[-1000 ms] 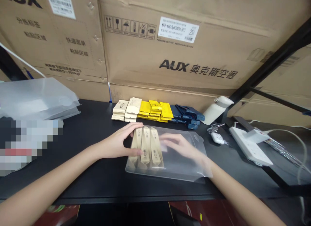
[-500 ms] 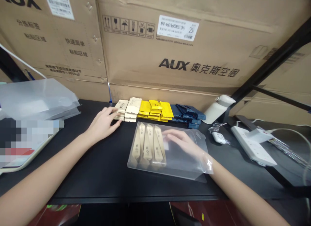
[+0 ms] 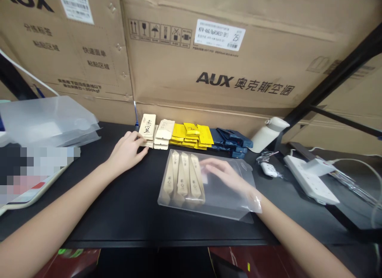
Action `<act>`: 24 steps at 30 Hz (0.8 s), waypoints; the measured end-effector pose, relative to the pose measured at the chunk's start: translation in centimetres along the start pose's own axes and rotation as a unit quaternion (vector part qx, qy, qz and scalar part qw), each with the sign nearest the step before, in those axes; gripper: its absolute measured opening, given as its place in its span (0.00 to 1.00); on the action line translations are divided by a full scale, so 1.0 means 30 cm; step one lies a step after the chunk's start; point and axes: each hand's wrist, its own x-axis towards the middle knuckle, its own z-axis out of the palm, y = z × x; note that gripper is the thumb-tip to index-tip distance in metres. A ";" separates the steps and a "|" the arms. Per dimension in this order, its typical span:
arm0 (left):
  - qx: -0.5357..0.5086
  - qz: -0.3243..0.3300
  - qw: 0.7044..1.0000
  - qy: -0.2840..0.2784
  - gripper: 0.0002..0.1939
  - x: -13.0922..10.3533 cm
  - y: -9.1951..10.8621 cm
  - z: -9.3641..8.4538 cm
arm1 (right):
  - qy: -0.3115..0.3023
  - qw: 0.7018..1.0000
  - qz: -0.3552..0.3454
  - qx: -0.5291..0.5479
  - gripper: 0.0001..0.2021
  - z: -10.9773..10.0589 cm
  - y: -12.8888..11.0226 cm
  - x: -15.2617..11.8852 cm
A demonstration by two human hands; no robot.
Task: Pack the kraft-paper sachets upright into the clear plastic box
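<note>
My left hand (image 3: 128, 150) has its fingertips on a cream packet (image 3: 147, 127), which tilts up at the left end of the packet row. More cream packets (image 3: 164, 130), yellow packets (image 3: 204, 135) and dark blue packets (image 3: 231, 139) are stacked to the right. Inside a clear plastic pouch (image 3: 221, 206), my right hand (image 3: 223, 172) lies with its fingers apart, seen through the film and holding nothing visible. Three long beige sachets (image 3: 183, 178) lie side by side in the pouch's left part, left of my right fingertips.
Behind the black table (image 3: 119, 218) stand large cardboard boxes (image 3: 167, 75). A white bottle (image 3: 268, 134), keys (image 3: 268, 168) and a power strip (image 3: 310, 180) are at the right. Translucent sheets (image 3: 53, 118) and a pixelated tray-like object lie at the left.
The cream packet at my left fingertips has risen and tilted up, showing its printed front. My right hand stays inside the pouch. The view has shifted slightly.
</note>
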 end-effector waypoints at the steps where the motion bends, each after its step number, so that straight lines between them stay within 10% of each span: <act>1: 0.003 0.003 1.000 0.004 0.21 0.001 0.000 0.000 | -0.001 1.000 0.002 0.004 0.15 0.000 -0.001 0.000; 17: -0.031 0.006 0.996 0.084 0.16 0.005 0.004 -0.016 | -0.007 1.000 -0.007 0.011 0.15 -0.003 0.006 -0.001; 24: -0.013 -0.035 0.999 -0.036 0.30 -0.005 -0.021 0.026 | -0.011 0.999 0.000 0.031 0.13 0.001 0.004 0.000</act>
